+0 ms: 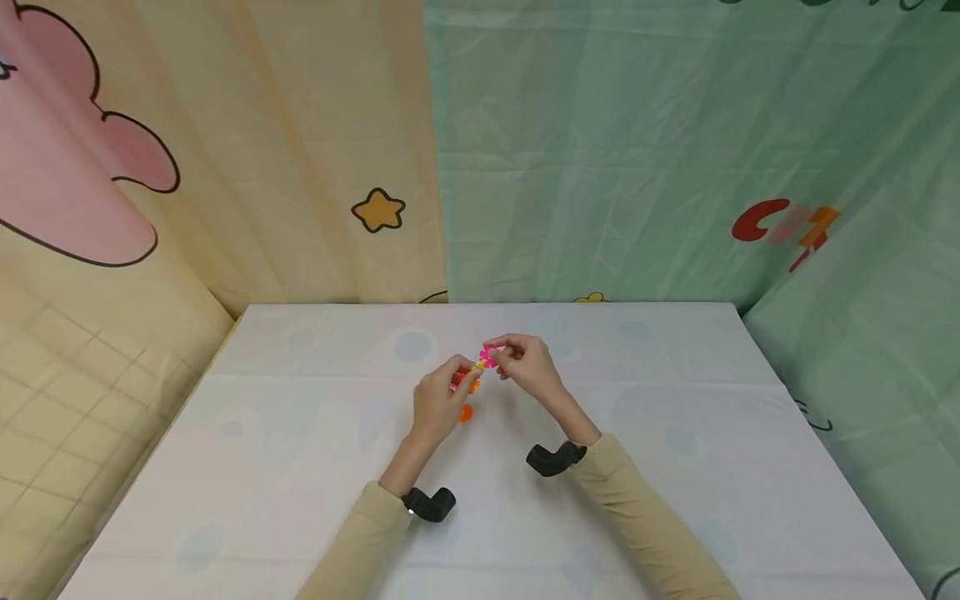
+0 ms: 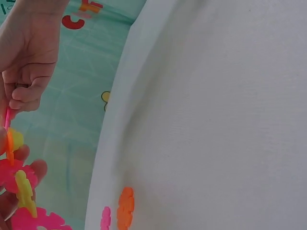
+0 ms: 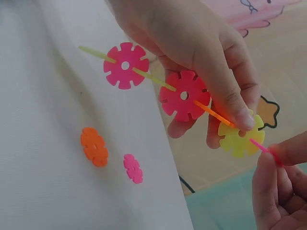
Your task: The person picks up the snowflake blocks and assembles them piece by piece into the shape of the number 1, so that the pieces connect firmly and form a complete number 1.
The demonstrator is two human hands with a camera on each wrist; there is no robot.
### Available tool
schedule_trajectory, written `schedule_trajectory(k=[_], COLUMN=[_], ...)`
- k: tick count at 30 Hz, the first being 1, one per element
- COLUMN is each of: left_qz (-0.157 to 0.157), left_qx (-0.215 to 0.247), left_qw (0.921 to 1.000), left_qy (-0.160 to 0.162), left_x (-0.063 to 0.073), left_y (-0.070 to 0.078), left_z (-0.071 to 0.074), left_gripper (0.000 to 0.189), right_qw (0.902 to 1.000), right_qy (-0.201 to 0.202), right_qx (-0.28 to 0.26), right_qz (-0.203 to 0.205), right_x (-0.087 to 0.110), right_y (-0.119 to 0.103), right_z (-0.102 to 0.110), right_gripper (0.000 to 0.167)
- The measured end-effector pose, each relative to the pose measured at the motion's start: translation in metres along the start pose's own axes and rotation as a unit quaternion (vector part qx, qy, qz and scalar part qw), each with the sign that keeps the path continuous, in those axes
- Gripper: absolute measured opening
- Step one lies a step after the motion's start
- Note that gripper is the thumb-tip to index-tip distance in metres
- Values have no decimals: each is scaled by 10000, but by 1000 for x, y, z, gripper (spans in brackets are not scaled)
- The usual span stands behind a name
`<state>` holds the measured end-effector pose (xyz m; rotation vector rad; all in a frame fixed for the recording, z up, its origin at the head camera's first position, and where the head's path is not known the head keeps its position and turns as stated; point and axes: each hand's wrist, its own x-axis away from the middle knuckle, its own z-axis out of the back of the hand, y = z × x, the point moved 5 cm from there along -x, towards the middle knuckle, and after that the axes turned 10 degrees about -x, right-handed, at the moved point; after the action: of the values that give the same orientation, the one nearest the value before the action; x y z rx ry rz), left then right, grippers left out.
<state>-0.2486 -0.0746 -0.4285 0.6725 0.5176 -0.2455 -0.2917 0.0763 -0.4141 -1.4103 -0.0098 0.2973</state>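
Note:
My left hand [image 1: 438, 398] grips a chain of slotted plastic snowflake discs. In the right wrist view its thumb presses the yellow disc [image 3: 235, 141] at the chain's end, beside my right hand [image 3: 283, 196]. That hand pinches a pink disc [image 1: 488, 357], seen edge-on, whose rim meets the yellow one. Further along come an orange disc [image 3: 215, 113] edge-on, a red-pink disc [image 3: 184, 98], a thin yellow disc [image 3: 152, 78], another pink disc [image 3: 125, 67] and a yellow-green one [image 3: 91, 51] at the far end. The left palm is hidden.
On the white-covered table [image 1: 300, 467] lie a loose orange disc [image 3: 94, 147] and a smaller-looking pink disc [image 3: 133, 168], below the hands. Black wrist cameras [image 1: 430, 504] sit on both wrists. Patterned curtains [image 1: 585, 167] hang behind the table's far edge.

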Motion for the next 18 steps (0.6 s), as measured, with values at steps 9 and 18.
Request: schedule_trajectory(k=[9, 18], left_qz=[303, 284], left_qx=[76, 138], left_qw=[9994, 9992], left_qy=[-121, -259], left_x=[-4, -5], left_y=[-5, -5], left_z=[3, 2], left_gripper=[18, 20], right_qw=[9981, 9977], right_qy=[-346, -375], right_qx=[-284, -284], right_qz=[-416, -496], right_x=[0, 3], right_y=[1, -8], right_z=[-2, 0], right_gripper=[27, 28])
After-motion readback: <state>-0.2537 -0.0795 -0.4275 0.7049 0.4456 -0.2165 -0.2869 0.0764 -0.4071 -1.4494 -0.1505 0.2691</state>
